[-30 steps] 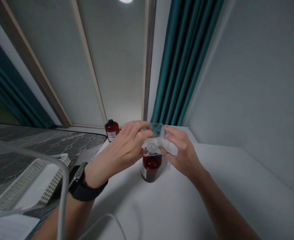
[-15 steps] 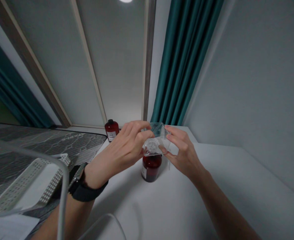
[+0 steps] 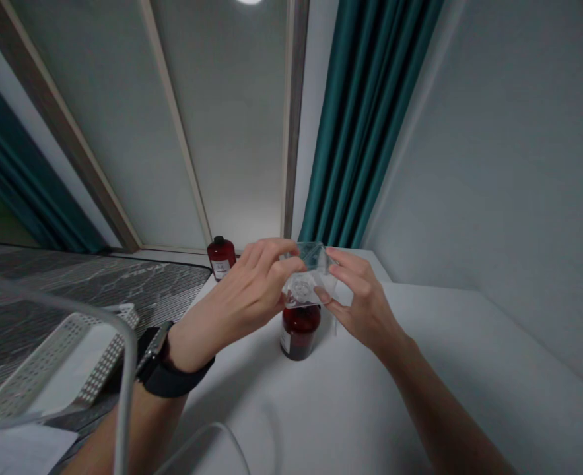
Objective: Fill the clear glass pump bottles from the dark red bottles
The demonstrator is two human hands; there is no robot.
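Between my hands is a clear plastic box (image 3: pixel 307 274), see-through, with a round raised shape in its lower part. My left hand (image 3: pixel 261 280) grips its left side, the fingers curled over the edge. My right hand (image 3: pixel 363 293) pinches the right side with thumb and fingers. Directly below the box stands a dark red bottle (image 3: pixel 300 333) with a white label, upright on the white table (image 3: pixel 350 396). The box hides the bottle's top, and I cannot tell whether the two touch.
A second dark red bottle (image 3: pixel 221 258) with a black cap stands at the table's far left edge. To the left sit a white perforated basket (image 3: pixel 28 376) and a white paper (image 3: pixel 18 452). A pale cable (image 3: pixel 129 369) curves across the left foreground. A wall (image 3: pixel 509 165) borders the right.
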